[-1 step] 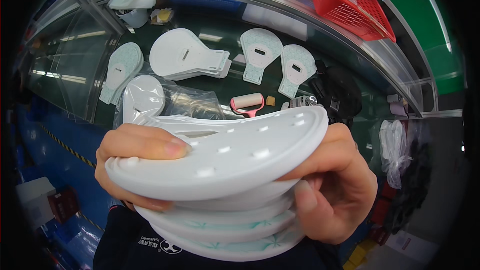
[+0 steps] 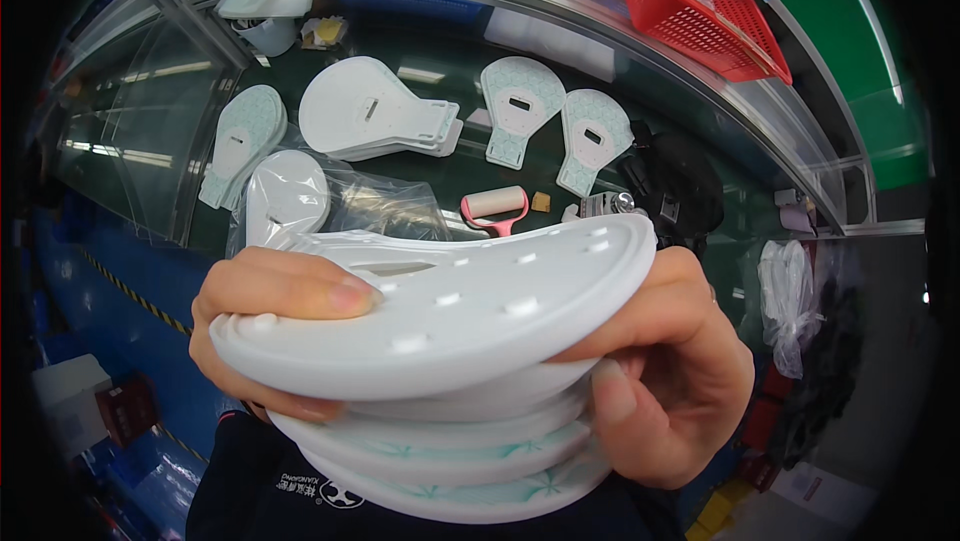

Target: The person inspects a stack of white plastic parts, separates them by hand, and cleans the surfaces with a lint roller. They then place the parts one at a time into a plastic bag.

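Note:
Close in front of me I hold a stack of white, round-ended plastic panels (image 2: 480, 326), tilted so their curved rims face me. The lower ones carry a pale green leaf pattern (image 2: 470, 491). My left hand (image 2: 265, 311) is closed on the stack's left side, thumb on the top panel and fingers beneath its rim. My right hand (image 2: 680, 371) grips the right side, with its index finger under the top panel's rim and its thumb against the panels below. The far ends of the held panels are partly hidden.
On the dark green table lie a pile of white paddle-shaped panels (image 2: 350, 111), patterned panels (image 2: 522, 96), a bagged panel (image 2: 290, 191), a pink-handled lint roller (image 2: 495, 203) and a small tan block (image 2: 541, 202). A black bag-like object (image 2: 680, 181) sits at right. A red basket (image 2: 735, 31) stands behind.

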Motion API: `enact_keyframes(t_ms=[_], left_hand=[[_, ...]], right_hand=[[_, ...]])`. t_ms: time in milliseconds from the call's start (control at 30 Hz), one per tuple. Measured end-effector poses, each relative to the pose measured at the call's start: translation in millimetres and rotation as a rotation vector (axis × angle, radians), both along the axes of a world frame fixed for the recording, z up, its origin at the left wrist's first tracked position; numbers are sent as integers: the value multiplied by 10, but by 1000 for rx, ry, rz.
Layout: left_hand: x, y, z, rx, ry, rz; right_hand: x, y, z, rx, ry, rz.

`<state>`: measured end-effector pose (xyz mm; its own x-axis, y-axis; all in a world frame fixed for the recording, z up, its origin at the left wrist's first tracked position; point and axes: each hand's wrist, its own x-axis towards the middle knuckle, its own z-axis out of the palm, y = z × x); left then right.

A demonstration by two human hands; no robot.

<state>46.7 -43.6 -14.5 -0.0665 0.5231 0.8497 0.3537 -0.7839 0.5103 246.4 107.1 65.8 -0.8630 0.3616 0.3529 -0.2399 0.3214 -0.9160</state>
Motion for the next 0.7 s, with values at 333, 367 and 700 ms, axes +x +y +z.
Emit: enact_keyframes(t_ms=[333, 367, 700], left_hand=[[45, -40, 38, -69, -1, 70], [72, -48, 45, -89, -28, 88], [166, -14, 97, -80, -32, 147]], right_hand=[[6, -29, -6, -36, 18, -38], [10, -40, 4, -56, -24, -50], [-8, -15, -7, -42, -97, -45]])
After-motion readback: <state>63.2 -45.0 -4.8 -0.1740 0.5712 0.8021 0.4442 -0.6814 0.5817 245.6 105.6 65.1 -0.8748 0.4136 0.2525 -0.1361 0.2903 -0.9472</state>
